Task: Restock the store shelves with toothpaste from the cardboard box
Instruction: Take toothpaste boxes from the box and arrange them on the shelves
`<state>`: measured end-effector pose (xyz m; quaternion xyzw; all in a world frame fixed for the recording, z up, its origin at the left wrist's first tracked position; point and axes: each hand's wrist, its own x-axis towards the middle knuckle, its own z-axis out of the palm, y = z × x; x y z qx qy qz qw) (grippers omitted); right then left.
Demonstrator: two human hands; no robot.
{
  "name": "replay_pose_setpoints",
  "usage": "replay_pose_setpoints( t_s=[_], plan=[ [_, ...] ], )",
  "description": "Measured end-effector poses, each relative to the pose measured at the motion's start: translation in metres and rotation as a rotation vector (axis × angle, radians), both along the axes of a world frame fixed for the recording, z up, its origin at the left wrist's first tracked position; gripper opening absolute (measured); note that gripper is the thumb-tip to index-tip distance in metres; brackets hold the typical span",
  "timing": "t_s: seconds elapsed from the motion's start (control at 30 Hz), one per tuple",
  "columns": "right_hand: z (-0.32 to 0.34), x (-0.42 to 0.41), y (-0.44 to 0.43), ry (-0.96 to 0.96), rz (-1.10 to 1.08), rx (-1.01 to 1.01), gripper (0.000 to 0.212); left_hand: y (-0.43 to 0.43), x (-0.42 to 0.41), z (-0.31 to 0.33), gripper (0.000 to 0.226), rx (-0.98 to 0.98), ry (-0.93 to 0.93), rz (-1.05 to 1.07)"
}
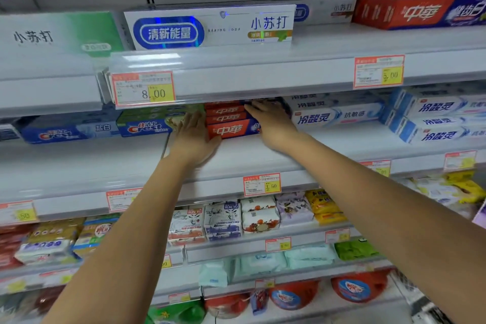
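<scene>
A stack of red toothpaste boxes (228, 123) sits on the middle shelf (79, 166), under the overhanging price rail. My left hand (193, 139) lies flat with straight fingers against the stack's left end. My right hand (272, 123) covers the right part of the stack, fingers stretched toward the upper boxes. The stack's right end is hidden behind that hand. The cardboard box is out of view.
Blue Crest boxes (142, 126) lie left of the stack, white-blue toothpaste boxes (339, 114) to its right. The upper shelf holds a white-blue box (210, 27) and a red one (399, 12). Soap and wipes fill the lower shelves (223, 221).
</scene>
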<state>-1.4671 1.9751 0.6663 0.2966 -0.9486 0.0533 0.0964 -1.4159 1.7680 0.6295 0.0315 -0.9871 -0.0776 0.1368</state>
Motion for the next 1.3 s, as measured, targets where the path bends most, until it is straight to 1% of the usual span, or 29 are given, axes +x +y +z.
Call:
replay_pose_setpoints(
  t_s=[0.1,0.2,0.3,0.43,0.5,0.6,0.67,0.73,0.8,0.93,1.17,1.3],
  plan=[
    [-0.009,0.002,-0.001,0.030,-0.042,-0.011,0.069,0.000,-0.002,-0.003,0.076,0.025,0.002,0.012],
    [-0.009,0.001,-0.003,0.037,-0.052,-0.016,0.067,-0.001,-0.002,-0.002,0.075,0.037,-0.001,0.029],
    [-0.012,0.000,-0.003,0.069,-0.055,-0.040,0.067,0.001,0.001,0.000,0.060,0.002,0.017,0.041],
    [-0.016,-0.002,-0.001,0.089,-0.023,-0.086,0.065,0.010,0.007,0.009,0.059,-0.018,0.002,0.084],
    [-0.014,-0.003,0.002,0.050,0.019,-0.116,0.064,0.013,0.006,0.011,0.059,-0.036,-0.004,0.110],
    [-0.009,-0.010,0.004,-0.016,0.067,-0.162,0.059,0.019,0.005,0.012,0.061,-0.012,-0.019,0.162],
    [-0.007,-0.016,0.007,0.000,0.032,-0.138,0.058,0.022,0.004,0.012,0.063,0.006,-0.019,0.181],
    [-0.008,-0.017,0.011,0.014,-0.068,-0.107,0.064,0.022,0.005,0.011,0.063,0.019,-0.014,0.184],
    [-0.010,-0.016,0.013,0.011,-0.122,-0.066,0.069,0.021,0.005,0.010,0.062,0.034,-0.015,0.182],
    [-0.008,-0.015,0.011,-0.006,-0.112,-0.021,0.071,0.022,0.007,0.010,0.061,0.057,0.004,0.165],
    [-0.003,-0.013,0.015,-0.011,-0.077,0.027,0.064,0.026,0.007,0.012,0.057,0.102,-0.011,0.179],
    [-0.008,-0.016,0.011,0.000,-0.101,0.039,0.063,0.026,0.006,0.010,0.053,0.124,-0.005,0.186]
  ],
)
